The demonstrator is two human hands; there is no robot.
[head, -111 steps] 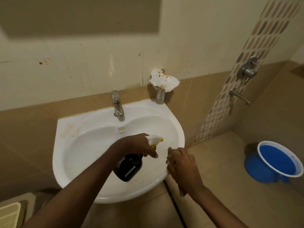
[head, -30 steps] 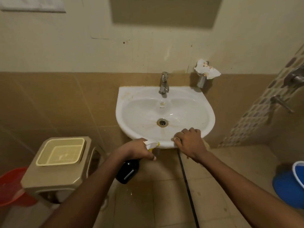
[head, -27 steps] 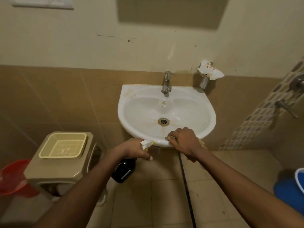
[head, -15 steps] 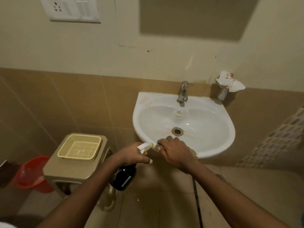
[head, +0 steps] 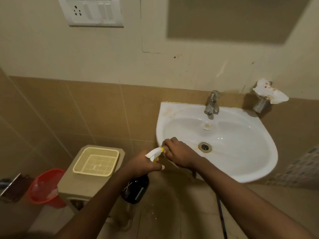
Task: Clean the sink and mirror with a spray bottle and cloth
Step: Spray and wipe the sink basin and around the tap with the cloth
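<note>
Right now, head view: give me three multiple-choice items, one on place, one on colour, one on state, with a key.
1. Where is the cream basket?
A. in the sink
B. on the beige stool left of the sink
C. on the floor

2. What colour is the bucket beside the stool?
A. red
B. green
C. white

3. What is the left hand doing?
A. resting open
B. turning the tap
C. gripping the spray bottle

Key: B, the basket sits on the stool top; A, the bucket is red; C, fingers wrap the bottle's neck under the white trigger head.
</note>
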